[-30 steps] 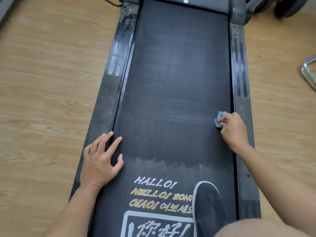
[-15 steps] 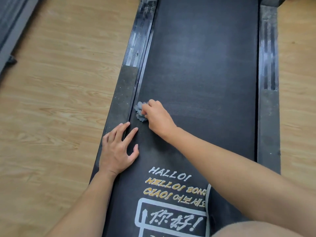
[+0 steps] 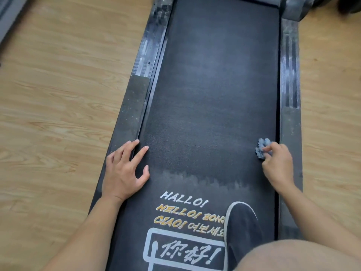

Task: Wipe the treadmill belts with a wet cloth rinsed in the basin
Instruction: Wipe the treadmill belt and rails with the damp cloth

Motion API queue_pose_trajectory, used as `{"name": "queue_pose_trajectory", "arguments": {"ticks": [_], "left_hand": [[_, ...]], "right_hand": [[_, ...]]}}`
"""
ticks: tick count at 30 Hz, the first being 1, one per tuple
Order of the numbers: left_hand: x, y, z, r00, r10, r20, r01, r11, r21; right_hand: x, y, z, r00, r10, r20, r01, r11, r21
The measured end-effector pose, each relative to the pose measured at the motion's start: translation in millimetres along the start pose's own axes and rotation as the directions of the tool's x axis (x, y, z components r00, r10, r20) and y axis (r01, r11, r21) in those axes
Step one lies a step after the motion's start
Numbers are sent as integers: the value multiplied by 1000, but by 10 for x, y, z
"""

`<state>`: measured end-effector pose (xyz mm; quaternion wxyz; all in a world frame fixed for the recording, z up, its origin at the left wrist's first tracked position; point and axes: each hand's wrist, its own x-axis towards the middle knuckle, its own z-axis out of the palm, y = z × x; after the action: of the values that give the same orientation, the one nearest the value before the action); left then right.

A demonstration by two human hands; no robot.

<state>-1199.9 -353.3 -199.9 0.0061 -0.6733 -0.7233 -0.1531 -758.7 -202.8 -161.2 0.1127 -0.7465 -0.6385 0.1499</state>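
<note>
The black treadmill belt (image 3: 213, 90) runs up the middle of the head view, with printed greetings near me. A darker wet band crosses it between my hands, and a paler dusty strip lies just below that. My right hand (image 3: 278, 165) presses a small bunched grey-blue cloth (image 3: 262, 148) onto the belt at its right edge. My left hand (image 3: 125, 171) lies flat with fingers spread on the belt's left edge, partly over the side rail. No basin is in view.
Grey side rails (image 3: 134, 106) flank the belt, the right rail (image 3: 290, 118) close to my cloth hand. My dark shoe (image 3: 242, 229) stands on the belt near the print, my knee below it. Wooden floor (image 3: 58, 94) lies on both sides. The motor cover edge (image 3: 291, 8) shows top right.
My right hand has swept the cloth across the belt, from the right edge to the left edge and back to the right. My left hand stayed planted.
</note>
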Motion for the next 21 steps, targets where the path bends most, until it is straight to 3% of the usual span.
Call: {"name": "queue_pose_trajectory", "arguments": {"ticks": [2, 5, 9, 12, 15, 17, 21], "left_hand": [[-6, 3, -6, 1000, -3, -3, 3, 1000, 3], [1, -4, -8, 1000, -7, 7, 7, 1000, 0], [0, -7, -20, 999, -22, 26, 21, 1000, 19], [-5, 11, -45, 996, -61, 65, 59, 998, 36], [1, 25, -61, 995, -65, 72, 63, 998, 23], [16, 26, -67, 995, -66, 69, 66, 998, 10], [11, 41, -74, 995, -70, 76, 70, 998, -6]], "right_hand": [[-117, -286, 126, 999, -21, 36, 17, 994, 109], [-323, -1037, 402, 965, -229, 131, 202, 960, 193], [-584, -2284, 890, 766, -601, 228, 538, 794, 283], [-691, -2743, 1135, 671, -663, 333, 603, 749, 275], [-679, -2480, 1057, 634, -692, 347, 649, 719, 249], [-658, -2005, 894, 653, -678, 336, 654, 730, 201], [-436, -580, 305, 850, -464, 249, 477, 879, 10]]}}
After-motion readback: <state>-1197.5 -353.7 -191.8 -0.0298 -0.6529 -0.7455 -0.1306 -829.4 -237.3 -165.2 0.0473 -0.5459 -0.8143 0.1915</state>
